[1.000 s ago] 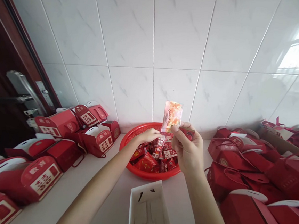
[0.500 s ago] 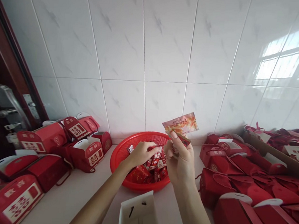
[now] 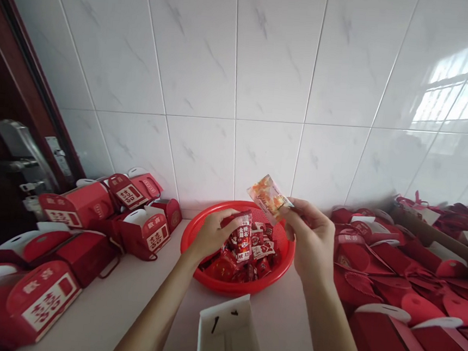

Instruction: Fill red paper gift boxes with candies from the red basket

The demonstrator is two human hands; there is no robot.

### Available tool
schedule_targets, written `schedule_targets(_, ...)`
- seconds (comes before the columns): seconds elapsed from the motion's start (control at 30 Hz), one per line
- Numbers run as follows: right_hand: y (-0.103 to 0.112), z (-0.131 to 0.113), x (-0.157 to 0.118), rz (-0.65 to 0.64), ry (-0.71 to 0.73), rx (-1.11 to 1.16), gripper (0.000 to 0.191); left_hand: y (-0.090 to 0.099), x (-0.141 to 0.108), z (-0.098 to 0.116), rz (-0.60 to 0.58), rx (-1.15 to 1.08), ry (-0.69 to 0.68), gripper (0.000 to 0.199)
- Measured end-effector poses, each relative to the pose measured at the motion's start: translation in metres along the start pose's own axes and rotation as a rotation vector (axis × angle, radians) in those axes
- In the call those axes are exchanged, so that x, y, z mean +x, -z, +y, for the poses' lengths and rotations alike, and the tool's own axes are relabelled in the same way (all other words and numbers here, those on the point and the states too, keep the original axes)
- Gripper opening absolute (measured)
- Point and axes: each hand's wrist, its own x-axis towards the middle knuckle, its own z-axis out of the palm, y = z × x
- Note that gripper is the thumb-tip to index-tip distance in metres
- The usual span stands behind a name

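My left hand (image 3: 215, 233) is closed on a red candy packet (image 3: 243, 239) with white lettering, just over the red plastic basket (image 3: 190, 248). Several red-wrapped candies (image 3: 261, 248) lie in that basket. Above its right rim, my right hand (image 3: 313, 234) pinches a pink and orange candy packet (image 3: 271, 198) between thumb and fingers. Whether more packets are tucked in its palm is hidden. Nearer to me stands an open carton box (image 3: 230, 333), pale inside with two dark marks on its far wall. The bottom of the frame cuts it off.
Red gift boxes with white labels (image 3: 48, 301) stand in a group on the left of the white tabletop (image 3: 136, 303). More red boxes (image 3: 391, 342) crowd the right, beside a brown carton (image 3: 437, 237) of red items. A tiled wall (image 3: 275, 81) closes the back.
My left hand has lifted the red packet a little, so its printed front shows. My right hand has turned and moved right, tilting the pink packet the other way. The view has shifted slightly.
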Motion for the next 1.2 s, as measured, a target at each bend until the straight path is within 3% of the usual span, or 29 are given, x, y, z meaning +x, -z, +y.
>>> schedule_targets(0.17,0.010,-0.002,0.008,-0.058,-0.069,-0.023,0.016,0.015,-0.006,0.010,0.092,0.002,-0.029,0.039)
schedule_targets(0.43,0.015,0.000,0.011,-0.041,-0.046,-0.108,0.016,0.020,-0.009,0.020,0.082,-0.107,-0.025,0.042)
schedule_targets(0.6,0.023,0.028,0.024,-0.017,-0.014,-0.388,0.021,0.018,-0.009,0.018,0.147,-0.068,0.028,0.041)
schedule_targets(0.7,0.026,0.047,0.031,0.014,-0.070,-0.613,0.029,0.018,-0.009,0.017,0.125,-0.101,0.041,0.042)
schedule_targets(0.77,0.024,0.053,0.031,0.028,-0.094,-0.647,0.031,0.018,-0.009,0.016,0.090,-0.144,0.030,0.040)
schedule_targets(0.83,0.018,0.053,0.027,-0.037,-0.113,-0.543,0.030,0.017,-0.009,0.016,0.063,-0.187,0.034,0.041)
schedule_targets(1.03,-0.002,0.050,0.011,-0.448,-0.327,-0.205,0.037,0.013,-0.009,0.016,-0.002,-0.254,0.070,0.046)
schedule_targets(1.2,-0.003,0.057,0.010,-0.501,-0.273,-0.285,0.022,0.011,-0.007,0.013,-0.031,-0.250,0.113,0.032)
